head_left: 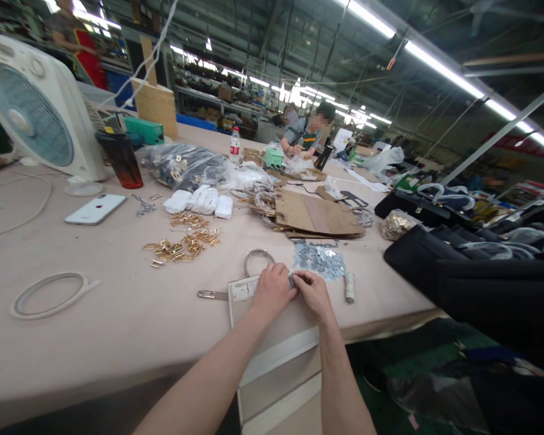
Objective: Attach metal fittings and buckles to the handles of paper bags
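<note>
My left hand (272,290) and my right hand (314,291) meet over a pale flat board (281,344) at the table's near edge. Both have their fingers curled and pinch a small metal piece (292,280) between them. A heap of small silver metal pieces (320,260) lies just beyond my right hand. Behind my left hand curves a silver chain (256,257). A white cylinder (349,287) lies to the right, and a metal clip (211,295) to the left of the board.
Gold buckles (184,244), white pads (199,201), a white phone (95,209), a dark cup (120,160) and a fan (36,109) sit at left. Cardboard sheets (315,216) lie in the middle, black bags (462,266) at right. A person (306,134) sits across the table.
</note>
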`<move>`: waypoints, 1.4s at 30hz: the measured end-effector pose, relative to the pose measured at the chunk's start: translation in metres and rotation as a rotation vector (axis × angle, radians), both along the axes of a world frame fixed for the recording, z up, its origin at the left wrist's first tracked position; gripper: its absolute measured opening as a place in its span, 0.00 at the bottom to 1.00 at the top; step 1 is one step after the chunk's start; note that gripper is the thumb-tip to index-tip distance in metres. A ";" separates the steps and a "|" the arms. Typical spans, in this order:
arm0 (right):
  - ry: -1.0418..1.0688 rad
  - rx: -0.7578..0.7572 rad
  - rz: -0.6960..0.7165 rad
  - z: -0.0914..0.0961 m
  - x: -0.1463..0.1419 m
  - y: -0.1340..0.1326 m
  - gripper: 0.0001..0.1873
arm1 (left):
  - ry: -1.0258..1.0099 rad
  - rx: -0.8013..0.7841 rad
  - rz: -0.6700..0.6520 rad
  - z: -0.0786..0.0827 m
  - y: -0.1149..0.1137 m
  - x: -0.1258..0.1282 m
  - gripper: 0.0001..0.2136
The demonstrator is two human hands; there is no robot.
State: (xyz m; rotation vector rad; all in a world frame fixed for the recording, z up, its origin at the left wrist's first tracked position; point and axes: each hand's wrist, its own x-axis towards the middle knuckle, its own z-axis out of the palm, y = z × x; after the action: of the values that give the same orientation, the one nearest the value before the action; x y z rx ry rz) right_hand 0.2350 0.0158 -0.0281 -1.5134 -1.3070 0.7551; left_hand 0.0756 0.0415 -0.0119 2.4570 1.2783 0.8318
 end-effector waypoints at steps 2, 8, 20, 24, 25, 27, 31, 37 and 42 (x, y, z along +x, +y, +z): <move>-0.030 0.005 -0.019 -0.002 -0.001 0.000 0.13 | 0.006 -0.004 -0.001 0.001 0.000 0.000 0.12; -0.079 0.041 -0.143 -0.013 -0.002 0.000 0.16 | -0.006 -0.009 -0.007 0.003 -0.002 0.000 0.11; -0.095 0.194 -0.209 -0.004 -0.014 -0.013 0.14 | -0.038 0.148 -0.178 -0.003 -0.002 -0.020 0.23; 0.156 0.256 -0.317 -0.011 -0.006 -0.014 0.23 | -0.020 0.248 -0.144 -0.005 -0.014 -0.070 0.21; 0.210 0.280 -0.376 -0.014 -0.001 -0.013 0.26 | -0.035 0.263 -0.118 -0.008 -0.016 -0.085 0.20; 0.222 0.311 -0.534 -0.020 0.011 -0.011 0.29 | -0.081 0.277 -0.076 -0.014 -0.021 -0.111 0.19; -0.076 0.237 -0.754 -0.024 0.045 -0.004 0.32 | -0.162 0.209 -0.018 -0.029 -0.024 -0.140 0.21; -0.352 0.096 -0.683 -0.017 0.080 0.013 0.20 | -0.233 0.065 -0.003 -0.039 -0.018 -0.141 0.21; -0.490 -0.099 -0.646 -0.015 0.082 0.023 0.15 | -0.314 -0.037 0.030 -0.032 -0.026 -0.143 0.19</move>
State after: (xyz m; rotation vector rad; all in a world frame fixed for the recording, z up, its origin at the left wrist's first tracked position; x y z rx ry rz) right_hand 0.3175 0.0390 -0.0433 -2.1306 -1.0118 0.0280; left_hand -0.0673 0.0155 -0.0441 2.1743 1.2046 1.1374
